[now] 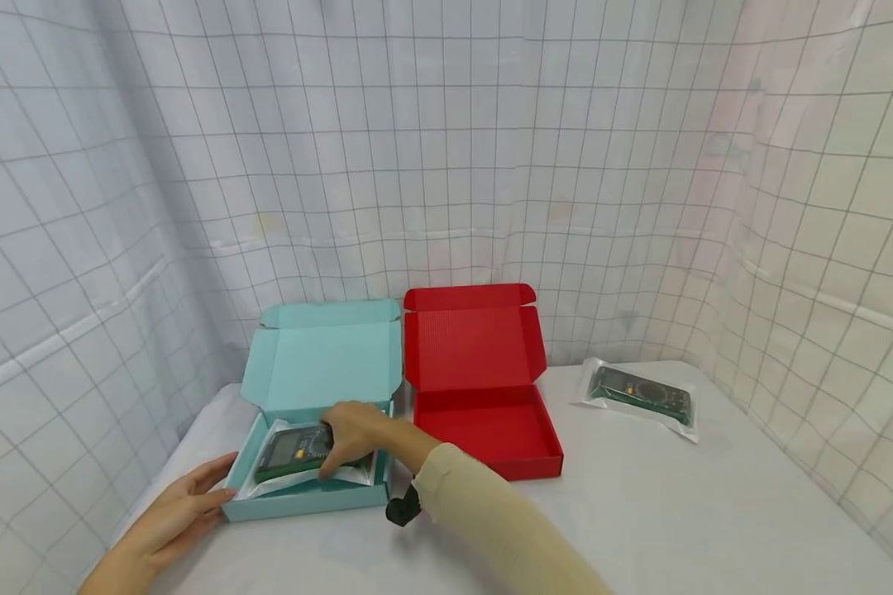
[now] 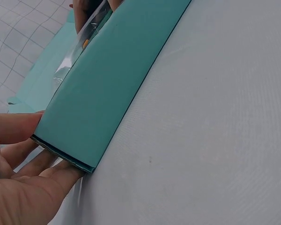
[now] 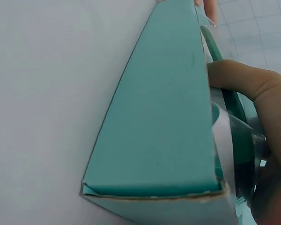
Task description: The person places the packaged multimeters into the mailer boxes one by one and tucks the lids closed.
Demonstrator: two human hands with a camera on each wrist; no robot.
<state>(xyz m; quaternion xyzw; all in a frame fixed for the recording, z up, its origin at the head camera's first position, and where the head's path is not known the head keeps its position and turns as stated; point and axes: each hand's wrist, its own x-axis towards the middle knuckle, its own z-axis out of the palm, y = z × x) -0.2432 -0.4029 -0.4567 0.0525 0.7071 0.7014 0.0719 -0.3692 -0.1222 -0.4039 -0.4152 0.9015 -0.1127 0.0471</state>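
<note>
A dark multimeter with a green edge [image 1: 279, 453], sealed in a clear plastic bag, lies partly inside the open teal box [image 1: 305, 500] on the left. My right hand [image 1: 357, 431] grips its right end from above, the thumb at the near edge. In the right wrist view the thumb [image 3: 234, 75] reaches over the front wall beside the bagged meter. My left hand [image 1: 182, 506] holds the box's front left corner. The left wrist view has the thumb at the rim and the other fingers [image 2: 51, 183] against the side wall.
An open red box [image 1: 484, 434] stands right of the teal one, its lid raised. Farther right, another bagged multimeter [image 1: 643, 395] lies on the white table [image 1: 685, 512]. A gridded white curtain [image 1: 446, 165] surrounds the back and sides.
</note>
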